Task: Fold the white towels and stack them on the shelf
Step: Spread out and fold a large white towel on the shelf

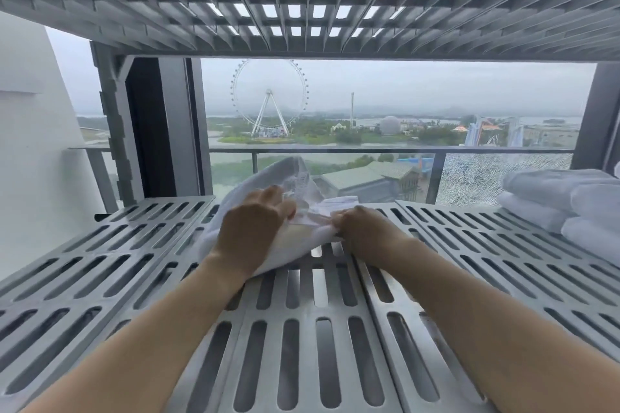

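— Slatted grey shelf (100, 265) before us; where's our white towel (295, 235)?
— Mid-shelf, bunched. Our left hand (250, 228) and right hand (364, 228) each have a closed grip on it.
— Folded towels (570, 201)?
— Stacked far right.

Both hands, left hand (251, 228) and right hand (364, 228), grip a white towel (295, 191) on the shelf (100, 265); folded towels (567, 201) sit at 3 o'clock.
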`<state>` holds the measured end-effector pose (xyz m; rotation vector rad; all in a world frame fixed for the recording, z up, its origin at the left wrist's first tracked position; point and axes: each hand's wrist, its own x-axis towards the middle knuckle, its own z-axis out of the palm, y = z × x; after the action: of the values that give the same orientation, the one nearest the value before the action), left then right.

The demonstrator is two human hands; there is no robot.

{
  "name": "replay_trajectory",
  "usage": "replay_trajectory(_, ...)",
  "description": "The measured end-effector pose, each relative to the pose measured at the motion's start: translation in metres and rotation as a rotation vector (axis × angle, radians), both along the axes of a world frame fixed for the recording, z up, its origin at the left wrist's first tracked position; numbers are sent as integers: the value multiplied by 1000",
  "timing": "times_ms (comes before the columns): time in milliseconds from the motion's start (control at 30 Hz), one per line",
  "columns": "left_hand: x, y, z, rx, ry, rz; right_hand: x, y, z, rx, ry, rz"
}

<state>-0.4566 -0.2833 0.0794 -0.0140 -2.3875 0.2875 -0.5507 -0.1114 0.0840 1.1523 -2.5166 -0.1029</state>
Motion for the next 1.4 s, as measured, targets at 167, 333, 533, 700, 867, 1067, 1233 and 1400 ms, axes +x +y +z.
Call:
replay_trajectory(167, 1, -5, 5, 60, 39, 47, -1, 18, 5, -52, -34, -103)
replay_trajectory(333, -1, 1, -6, 92, -13, 14, 8, 14, -5, -329, -239, -30)
replay_trajectory(533, -2, 13, -19, 98, -22, -80, 14, -1, -14, -502, -377, 75)
replay_trajectory(700, -4, 13, -19, 116, -16, -20, 22, -15, -16, -589, -457, 261)
replay_trajectory(867, -2, 10, -19, 118, -6, 56, 12, -5, -22, -673, -331, 282)
replay_trajectory(1067, 0, 9, -22, 118, 17, 46, 10, -5, -26, -605, -249, 256)
replay_trajectory(1233, 0, -3, -19, 233, 17, -25, 8, 1, -26, -314, -307, 242)
replay_trajectory(1400, 2, -15, -3, 274, 124, -48, -4, 9, -17, 118, 120, 188)
